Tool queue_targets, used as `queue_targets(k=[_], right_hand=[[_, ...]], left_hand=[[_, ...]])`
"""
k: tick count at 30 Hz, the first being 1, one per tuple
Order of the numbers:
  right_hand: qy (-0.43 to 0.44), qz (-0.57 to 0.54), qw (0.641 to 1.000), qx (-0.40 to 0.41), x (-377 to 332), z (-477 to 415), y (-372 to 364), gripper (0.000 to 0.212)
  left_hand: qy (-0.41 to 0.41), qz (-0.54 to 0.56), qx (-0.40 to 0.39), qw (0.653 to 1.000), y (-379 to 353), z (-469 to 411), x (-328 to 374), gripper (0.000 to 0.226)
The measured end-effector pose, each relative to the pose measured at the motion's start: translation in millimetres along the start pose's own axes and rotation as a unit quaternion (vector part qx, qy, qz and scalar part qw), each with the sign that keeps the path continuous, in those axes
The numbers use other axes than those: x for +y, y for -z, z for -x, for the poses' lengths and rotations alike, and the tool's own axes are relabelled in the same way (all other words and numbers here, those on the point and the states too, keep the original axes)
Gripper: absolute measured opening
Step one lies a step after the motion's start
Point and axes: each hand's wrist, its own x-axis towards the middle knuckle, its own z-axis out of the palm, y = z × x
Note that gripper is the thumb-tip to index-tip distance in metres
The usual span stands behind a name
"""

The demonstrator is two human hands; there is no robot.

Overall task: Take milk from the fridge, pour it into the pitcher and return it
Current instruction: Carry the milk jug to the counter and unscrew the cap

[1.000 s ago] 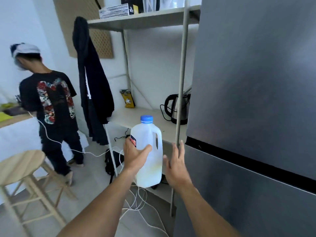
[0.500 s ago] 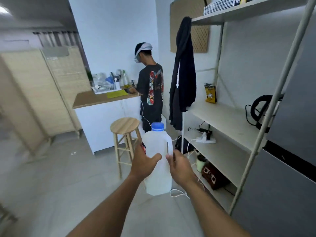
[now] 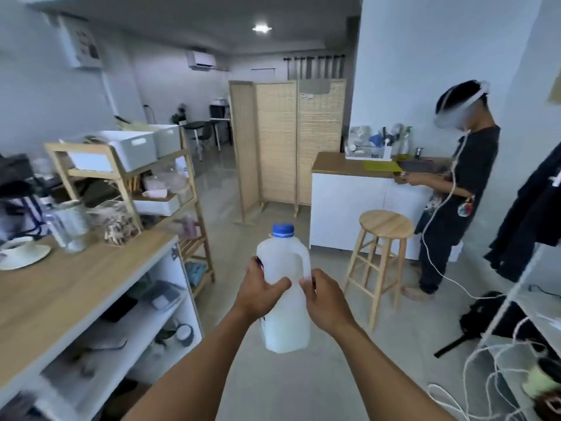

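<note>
A translucent plastic milk jug [image 3: 283,265] with a blue cap [image 3: 283,230] is upright in front of me at chest height, milk filling its lower part. My left hand [image 3: 261,294] grips its left side. My right hand [image 3: 324,299] holds the right side, thumb and fingers at the base of the handle. A clear glass pitcher [image 3: 71,224] stands on the wooden counter [image 3: 91,284] at the left, well away from both hands. The fridge is out of view.
A white plate [image 3: 24,256] and a small jar sit by the pitcher. A wooden rack [image 3: 121,168] stands behind the counter. Ahead right are a wooden stool [image 3: 385,226] and another person [image 3: 455,202] at a sink counter. Cables [image 3: 485,360] lie on the floor at the right.
The view has swung left, away from the fridge and metal shelf, to the open room and counter. The jug stays in my left hand; my right hand has closed onto its handle side.
</note>
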Motion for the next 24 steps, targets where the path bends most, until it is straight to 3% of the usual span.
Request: queue_targets(k=[13, 24], right_hand=[[0.169, -0.019, 0.964, -0.204, -197.7, 70.0, -232.2, 0.020], [0.256, -0.018, 0.909, -0.328, -302.9, 129.0, -347.4, 0.017]], left_hand=[[0.110, -0.036, 0.204, 0.972, 278.2, 128.2, -136.1, 0.064], [0.192, -0.041, 0.331, 0.923, 404.3, 210.9, -205.9, 0.069]])
